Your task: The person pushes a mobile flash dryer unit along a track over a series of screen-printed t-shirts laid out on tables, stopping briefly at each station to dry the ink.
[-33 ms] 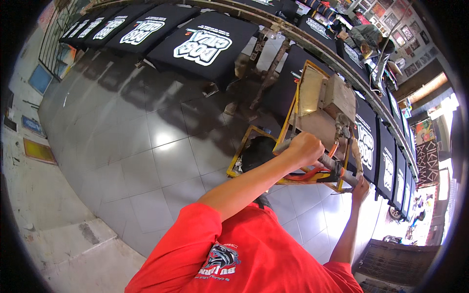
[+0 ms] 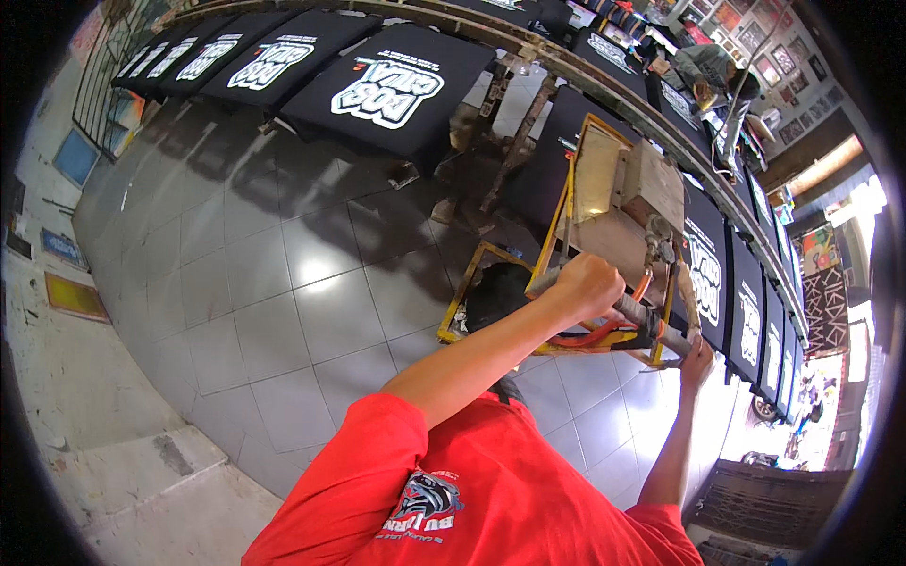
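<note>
My left hand (image 2: 590, 285) is closed around a grey, tape-wrapped bar (image 2: 634, 309) that runs along the near side of a yellow-framed metal unit (image 2: 557, 226). Farther right along this bar, my right hand (image 2: 696, 364) grips its end, with the fingers partly hidden. On top of the unit sit a dull metal box (image 2: 653, 186) and a valve fitting (image 2: 658, 236). An orange hose (image 2: 604, 334) loops beneath the bar. The unit stands over a row of black printed shirts (image 2: 703, 274), hiding part of them.
More black shirts (image 2: 373, 90) with white prints lie on boards along a long metal rail (image 2: 538, 42). Grey floor tiles (image 2: 255, 321) stretch to the left, beside a white wall (image 2: 42, 330) with small framed screens. Another person (image 2: 708, 71) bends over at the far right.
</note>
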Demonstrator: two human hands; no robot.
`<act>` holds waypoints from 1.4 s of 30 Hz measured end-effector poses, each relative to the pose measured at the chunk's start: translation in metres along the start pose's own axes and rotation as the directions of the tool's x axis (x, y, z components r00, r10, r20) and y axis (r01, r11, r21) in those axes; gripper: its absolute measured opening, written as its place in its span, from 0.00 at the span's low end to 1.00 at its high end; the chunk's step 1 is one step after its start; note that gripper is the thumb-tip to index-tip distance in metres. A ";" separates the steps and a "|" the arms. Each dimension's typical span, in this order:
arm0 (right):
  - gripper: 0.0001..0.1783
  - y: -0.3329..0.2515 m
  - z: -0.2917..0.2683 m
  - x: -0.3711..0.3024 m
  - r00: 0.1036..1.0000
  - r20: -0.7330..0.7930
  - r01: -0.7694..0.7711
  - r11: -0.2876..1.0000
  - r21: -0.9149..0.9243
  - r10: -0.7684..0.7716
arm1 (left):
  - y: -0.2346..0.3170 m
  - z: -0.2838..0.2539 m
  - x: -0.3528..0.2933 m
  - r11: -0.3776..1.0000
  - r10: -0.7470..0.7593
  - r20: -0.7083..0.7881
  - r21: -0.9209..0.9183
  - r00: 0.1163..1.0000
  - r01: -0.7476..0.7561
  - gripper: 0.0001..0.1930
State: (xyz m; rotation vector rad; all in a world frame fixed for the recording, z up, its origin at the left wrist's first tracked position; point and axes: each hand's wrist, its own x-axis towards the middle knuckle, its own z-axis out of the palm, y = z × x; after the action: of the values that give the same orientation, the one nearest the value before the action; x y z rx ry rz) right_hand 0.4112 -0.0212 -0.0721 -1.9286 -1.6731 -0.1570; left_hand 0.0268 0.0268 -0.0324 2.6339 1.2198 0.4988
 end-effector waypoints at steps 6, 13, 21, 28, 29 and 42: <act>0.21 0.010 0.004 0.038 0.997 0.060 -0.038 0.999 -0.012 0.039 | -0.005 -0.006 0.033 0.999 -0.043 0.012 -0.009 0.999 0.043 0.30; 0.20 0.012 0.023 0.075 1.000 0.004 0.020 0.994 -0.108 -0.019 | -0.013 -0.003 0.076 0.992 -0.125 -0.036 -0.006 0.992 0.125 0.29; 0.18 0.024 0.038 0.117 0.999 -0.012 0.034 0.999 0.032 -0.034 | -0.007 0.013 0.104 0.986 -0.163 -0.193 -0.079 0.968 0.150 0.26; 0.15 0.033 0.035 0.107 0.993 -0.022 0.117 0.993 -0.021 -0.117 | 0.012 0.005 0.088 0.979 -0.176 -0.104 -0.121 0.979 0.163 0.24; 0.15 0.022 0.030 0.103 0.990 -0.036 0.136 0.990 0.046 -0.134 | 0.015 0.006 0.084 0.977 -0.184 -0.094 -0.124 0.978 0.172 0.24; 0.15 0.011 0.046 0.110 0.988 -0.017 0.151 0.986 0.069 -0.150 | 0.002 -0.002 0.057 0.972 -0.159 -0.052 -0.182 0.986 0.147 0.23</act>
State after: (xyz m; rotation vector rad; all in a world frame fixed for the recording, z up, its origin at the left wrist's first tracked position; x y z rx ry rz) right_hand 0.4321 0.0965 -0.0655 -1.7468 -1.7929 -0.1651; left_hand 0.0623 0.0693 -0.0172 2.3716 1.3192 0.6390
